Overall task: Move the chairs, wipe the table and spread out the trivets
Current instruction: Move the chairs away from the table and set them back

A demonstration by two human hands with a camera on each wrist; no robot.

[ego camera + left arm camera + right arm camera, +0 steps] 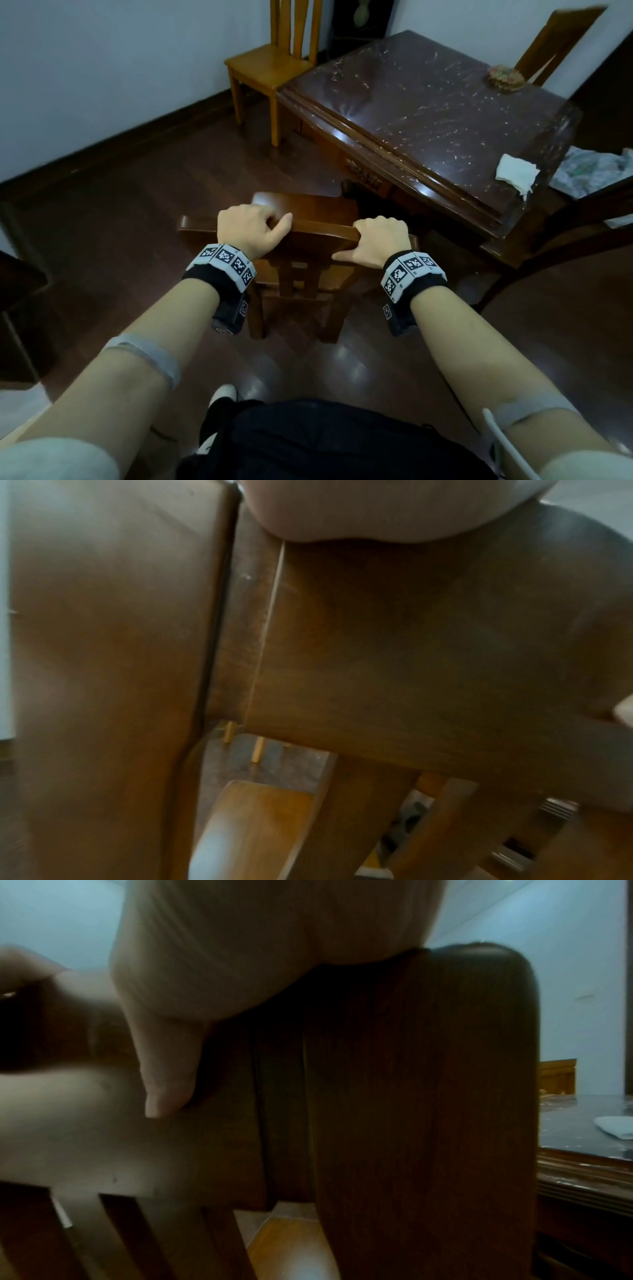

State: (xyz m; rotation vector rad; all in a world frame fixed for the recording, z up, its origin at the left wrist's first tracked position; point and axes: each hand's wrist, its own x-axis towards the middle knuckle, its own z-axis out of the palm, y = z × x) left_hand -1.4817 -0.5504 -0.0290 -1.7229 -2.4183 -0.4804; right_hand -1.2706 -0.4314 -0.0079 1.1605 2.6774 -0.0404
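Hands on the top rail of a dark chair (308,233), which stands just off the table's (445,113) near corner.
Head view: left hand (248,229) and right hand (378,241) both curl over the rail; a white cloth (515,173) and the trivets (503,77) lie on the table, a lighter chair (267,68) beyond. Left wrist view: blurred chair wood (411,642). Right wrist view: fingers (164,1069) wrapping the rail (428,1069).

Cloth (516,172) on table (428,113)

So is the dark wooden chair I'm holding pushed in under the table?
Out. The dark wooden chair stands clear of the dark glossy table.
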